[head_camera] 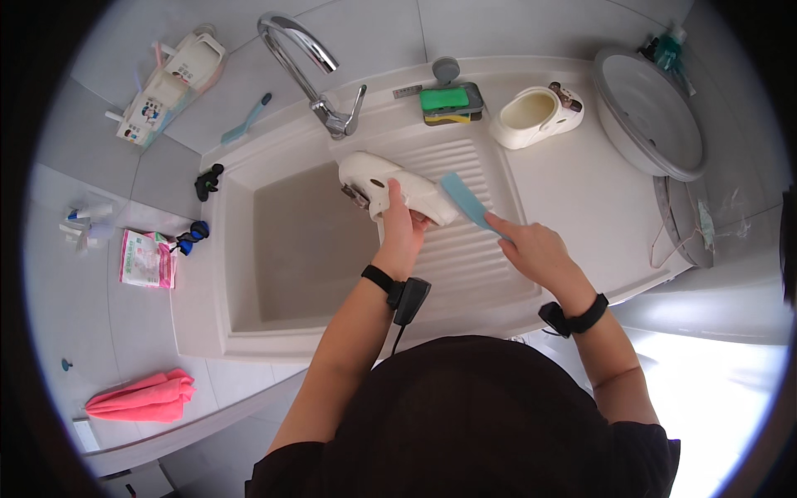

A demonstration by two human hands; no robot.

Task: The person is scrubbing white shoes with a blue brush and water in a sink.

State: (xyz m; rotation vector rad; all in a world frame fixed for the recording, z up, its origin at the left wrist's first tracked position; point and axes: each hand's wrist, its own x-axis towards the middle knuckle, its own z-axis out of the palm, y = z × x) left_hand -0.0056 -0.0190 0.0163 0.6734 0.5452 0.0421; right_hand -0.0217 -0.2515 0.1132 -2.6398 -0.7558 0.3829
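My left hand [403,215] grips a white clog shoe [398,177] by its opening, with the fingers partly hidden inside. The shoe is tilted over the divide between the sink basin [305,249] and the ribbed washboard [464,261]. In my right hand [532,246] is the handle of a light blue scrubbing brush [466,198]. The brush head lies close to one end of the shoe; whether they touch, I cannot tell. A matching white clog [532,117] rests on the flat counter to the right, with a dark brown ornament on it.
A chrome faucet [311,81] rises behind the basin. Green soap [444,98] sits in a grey dish at the back ledge. On the right a grey-white washbasin [650,115] leans against the wall. Another blue brush [247,119] lies at the back left; a pink cloth [146,396] hangs at the left.
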